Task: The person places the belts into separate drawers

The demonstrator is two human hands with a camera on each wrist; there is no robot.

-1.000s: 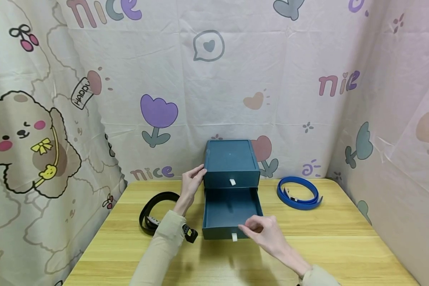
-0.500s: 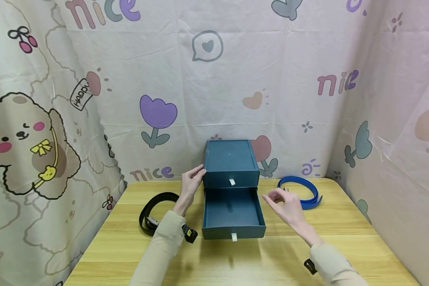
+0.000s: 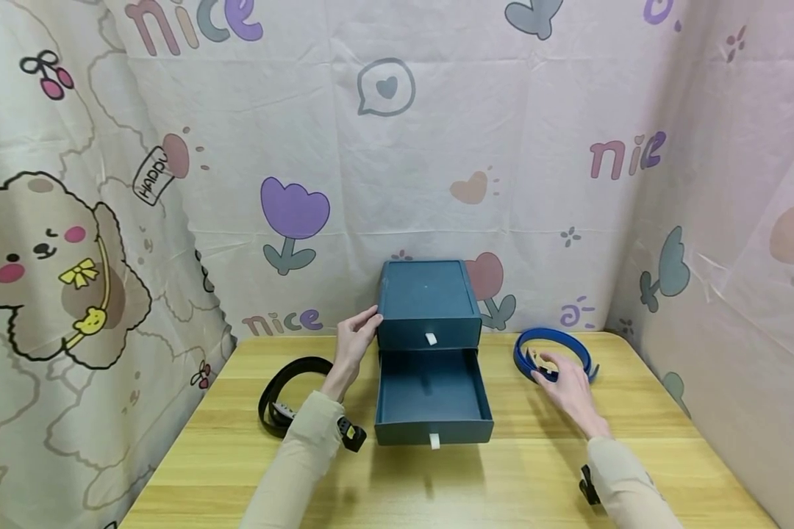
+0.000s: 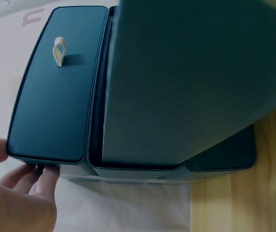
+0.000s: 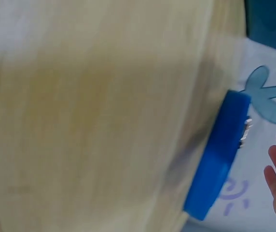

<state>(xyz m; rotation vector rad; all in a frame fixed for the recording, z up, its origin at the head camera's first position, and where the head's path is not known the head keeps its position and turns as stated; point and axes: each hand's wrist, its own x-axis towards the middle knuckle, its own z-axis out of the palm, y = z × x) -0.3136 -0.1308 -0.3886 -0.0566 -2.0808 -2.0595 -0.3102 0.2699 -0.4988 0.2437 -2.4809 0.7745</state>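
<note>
Hands (image 3: 353, 345) (image 3: 569, 386) over table (image 3: 529, 474), printed curtains (image 3: 403, 162)

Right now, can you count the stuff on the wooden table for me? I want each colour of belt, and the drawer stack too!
Blue belt: 1
Black belt: 1
Blue-green drawer stack: 1
Total: 3
</note>
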